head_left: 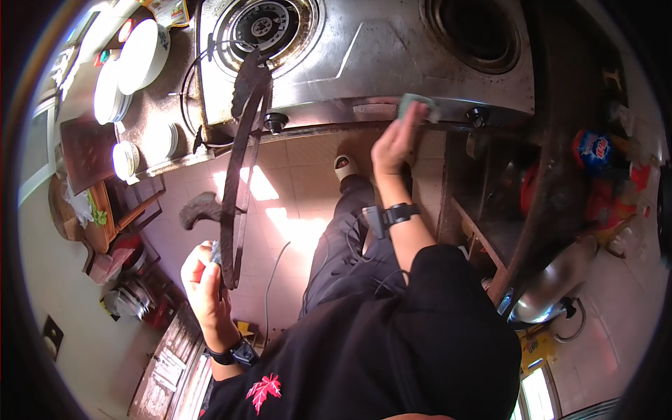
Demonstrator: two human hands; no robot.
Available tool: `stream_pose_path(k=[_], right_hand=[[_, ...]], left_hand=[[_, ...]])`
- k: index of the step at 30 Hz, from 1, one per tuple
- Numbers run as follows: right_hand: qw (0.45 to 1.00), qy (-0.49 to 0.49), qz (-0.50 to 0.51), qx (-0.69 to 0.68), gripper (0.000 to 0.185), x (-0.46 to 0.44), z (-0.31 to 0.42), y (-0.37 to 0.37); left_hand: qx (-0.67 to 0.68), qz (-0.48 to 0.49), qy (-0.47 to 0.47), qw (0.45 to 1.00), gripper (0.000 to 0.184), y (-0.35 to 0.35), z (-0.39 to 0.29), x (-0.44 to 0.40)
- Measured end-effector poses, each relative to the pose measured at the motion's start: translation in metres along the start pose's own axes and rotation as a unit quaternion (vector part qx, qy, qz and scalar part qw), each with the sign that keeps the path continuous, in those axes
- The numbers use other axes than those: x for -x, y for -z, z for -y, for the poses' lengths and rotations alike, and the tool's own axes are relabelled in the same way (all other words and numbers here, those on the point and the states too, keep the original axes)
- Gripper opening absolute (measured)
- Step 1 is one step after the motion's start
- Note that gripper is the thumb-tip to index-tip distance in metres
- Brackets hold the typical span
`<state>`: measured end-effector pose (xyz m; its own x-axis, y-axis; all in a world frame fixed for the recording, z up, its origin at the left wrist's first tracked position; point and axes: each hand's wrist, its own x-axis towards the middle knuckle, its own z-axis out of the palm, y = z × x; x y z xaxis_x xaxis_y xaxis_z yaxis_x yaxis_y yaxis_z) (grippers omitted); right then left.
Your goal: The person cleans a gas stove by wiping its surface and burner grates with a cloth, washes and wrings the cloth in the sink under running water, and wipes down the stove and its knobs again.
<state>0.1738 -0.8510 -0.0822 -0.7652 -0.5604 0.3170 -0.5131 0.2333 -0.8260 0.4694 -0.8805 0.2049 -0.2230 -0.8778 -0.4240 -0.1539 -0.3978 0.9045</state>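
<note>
My left hand (203, 276) is closed on the lower end of a dark, crusted iron pot stand (236, 175). The ring is seen nearly edge-on, its prongs sticking out, and its upper end overlaps the left side of the stove in view. A small greyish scrap (215, 252) shows by my left fingers; what it is I cannot make out. My right hand (397, 143) grips a pale green cloth or pad (414, 105) at the front panel of the gas stove (350, 70), between the two knobs. Whether the pad presses on the metal is unclear.
White bowls (145, 56) and stacked plates (112, 91) stand on the counter left of the stove. Dark shelves (514, 175) are at the right, with a blue packet (593, 150) and a metal pot (560, 280) beyond. A cable (269, 294) hangs over the tiled floor.
</note>
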Motion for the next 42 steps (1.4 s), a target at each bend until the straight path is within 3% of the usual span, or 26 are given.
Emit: stream_pose_path(k=[5, 7, 10, 12, 13, 15, 18, 21, 22, 25, 27, 34, 42], right_hand=[[0.965, 0.185, 0.146, -0.113, 0.061, 0.039, 0.030, -0.059], [0.941, 0.222, 0.202, -0.159, 0.058, 0.046, 0.040, -0.075], [0.929, 0.203, 0.255, -0.176, 0.052, 0.046, 0.046, -0.052], [0.916, 0.049, 0.265, -0.297, 0.043, 0.046, 0.048, -0.034], [0.918, 0.053, 0.261, -0.295, 0.043, 0.046, 0.046, -0.021], [0.815, -0.256, 0.267, -0.446, 0.039, 0.042, 0.035, 0.012], [0.729, -0.390, 0.181, -0.534, 0.039, 0.016, 0.019, 0.064], [0.724, -0.392, 0.140, -0.550, 0.041, -0.011, 0.004, 0.105], [0.729, -0.404, 0.117, -0.541, 0.042, -0.017, -0.001, 0.114], [0.728, -0.412, 0.089, -0.540, 0.042, -0.025, -0.014, 0.133], [0.715, -0.417, 0.083, -0.555, 0.043, -0.026, -0.025, 0.137], [0.683, -0.443, 0.114, -0.569, 0.045, -0.030, -0.037, 0.159], [0.680, -0.434, 0.148, -0.573, 0.048, -0.056, -0.060, 0.204]], left_hand=[[-0.018, -0.017, -0.010, 1.000, 0.022, -0.001, 0.002, 0.001], [-0.023, -0.001, 0.003, 1.000, 0.022, -0.001, 0.003, -0.001], [-0.016, 0.002, -0.002, 1.000, 0.022, -0.007, 0.006, -0.006], [-0.020, 0.006, -0.011, 1.000, 0.022, -0.010, 0.006, -0.015], [-0.019, 0.010, -0.016, 1.000, 0.022, -0.016, 0.002, -0.023], [-0.020, 0.038, -0.040, 0.998, 0.021, -0.039, -0.009, -0.044], [-0.068, 0.085, -0.103, 0.989, 0.016, -0.075, -0.027, -0.077], [-0.134, 0.095, -0.157, 0.974, 0.018, -0.130, -0.044, -0.112], [-0.219, 0.088, -0.227, 0.945, 0.021, -0.142, -0.042, -0.132], [-0.210, 0.090, -0.287, 0.930, 0.020, -0.205, -0.038, -0.174], [-0.271, 0.059, -0.363, 0.889, 0.018, -0.239, -0.025, -0.205], [-0.324, 0.075, -0.413, 0.848, 0.018, -0.342, 0.005, -0.245], [-0.361, 0.070, -0.454, 0.812, 0.019, -0.396, 0.036, -0.264]])
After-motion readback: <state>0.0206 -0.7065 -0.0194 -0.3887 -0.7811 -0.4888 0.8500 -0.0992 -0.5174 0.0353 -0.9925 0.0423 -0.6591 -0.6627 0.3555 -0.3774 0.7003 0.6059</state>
